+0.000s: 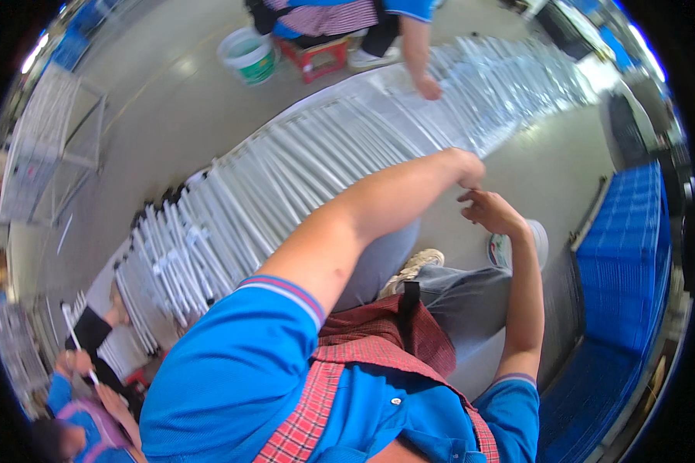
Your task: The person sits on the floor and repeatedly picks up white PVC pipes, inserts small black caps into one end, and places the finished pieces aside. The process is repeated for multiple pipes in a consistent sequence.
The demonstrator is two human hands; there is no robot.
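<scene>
My left hand (470, 169) is bent downward beside the near edge of a long row of pale tubes (301, 168); its fingers are mostly hidden, and no held thing shows. Just below it, my right hand (487, 209) has curled, parted fingers and nothing visible in them. The fingertips of the two hands come close together; whether they touch is unclear. The tubes lie side by side on a white sheet (391, 75). Clear plastic wrapping (498, 81) covers those at the upper right, and dark ends show on several at the left.
Across the row, a co-worker's hand (428, 88) reaches over the tubes beside a red stool (315, 58) and a white bucket (248, 57). Another co-worker at lower left holds a white tube (72, 327). A white tub (536, 243) and a blue crate (619, 243) stand at my right.
</scene>
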